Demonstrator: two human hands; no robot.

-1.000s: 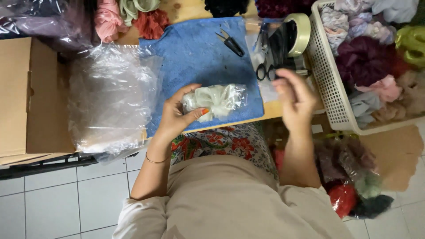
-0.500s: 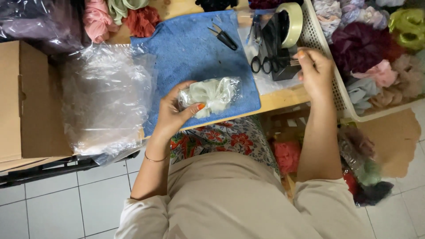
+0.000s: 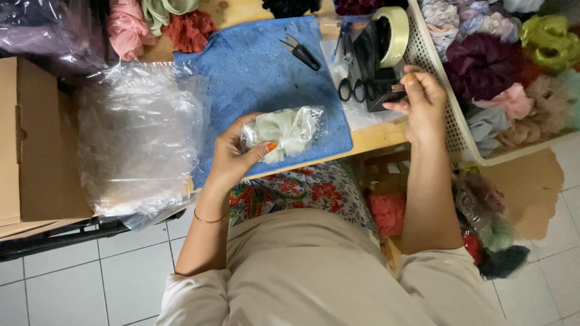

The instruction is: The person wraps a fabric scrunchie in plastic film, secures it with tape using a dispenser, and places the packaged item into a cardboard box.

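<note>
My left hand (image 3: 232, 158) grips a small clear bag holding a pale cream scrunchie (image 3: 290, 128), held over the near edge of a blue cloth (image 3: 260, 72) on the wooden table. My right hand (image 3: 421, 102) is raised at the black tape dispenser (image 3: 377, 57) with its roll of tape; thumb and fingertips pinch at the dispenser's cutting end, apparently on the tape's end, which is too thin to make out.
Black scissors (image 3: 352, 89) lie beside the dispenser and small snips (image 3: 301, 51) on the cloth. A large clear plastic bag (image 3: 139, 139) sits in a cardboard box (image 3: 30, 145) at left. A white basket (image 3: 447, 121) of coloured scrunchies stands at right. More scrunchies lie along the far edge and below the table.
My right hand has moved up and away from the bag to the tape dispenser. My left hand keeps hold of the bagged scrunchie.
</note>
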